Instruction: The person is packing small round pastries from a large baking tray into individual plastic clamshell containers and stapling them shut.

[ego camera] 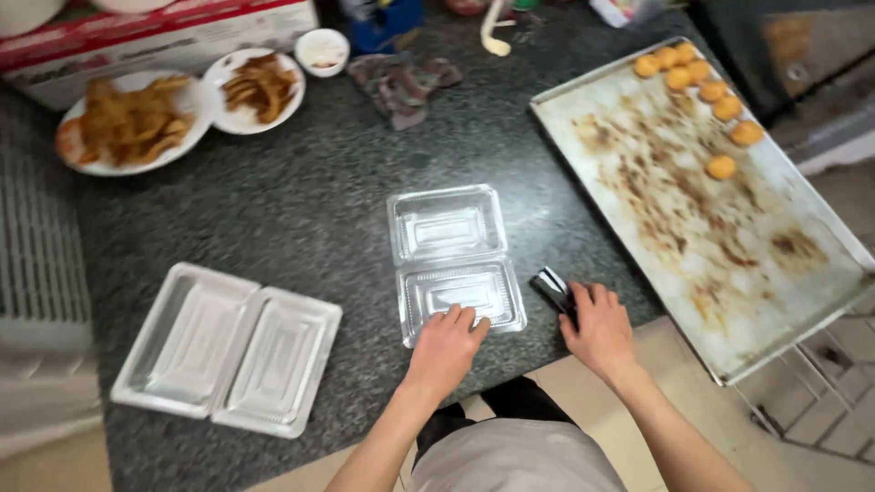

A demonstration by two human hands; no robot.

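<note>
Left hand (445, 342) lies flat with its fingers spread apart on the near half of the open clear container (453, 264), pressing on its front edge; right hand (597, 326) is closed around a small dark stapler-like tool (552, 290), whose tip points up and to the left, just beside the container's right near corner. This container sits on the dark speckled surface (301, 210) right ahead of the body, its hinge running left to right and its lid half lying farther away; the left hand is on it, the right just to its side. A second open clear container (228, 348) lies well apart to the left; a baking tray (711, 246) with golden round pastries (697, 82) at its far end lies to the right; two plates of fried food (137, 123) stand at the far left.
</note>
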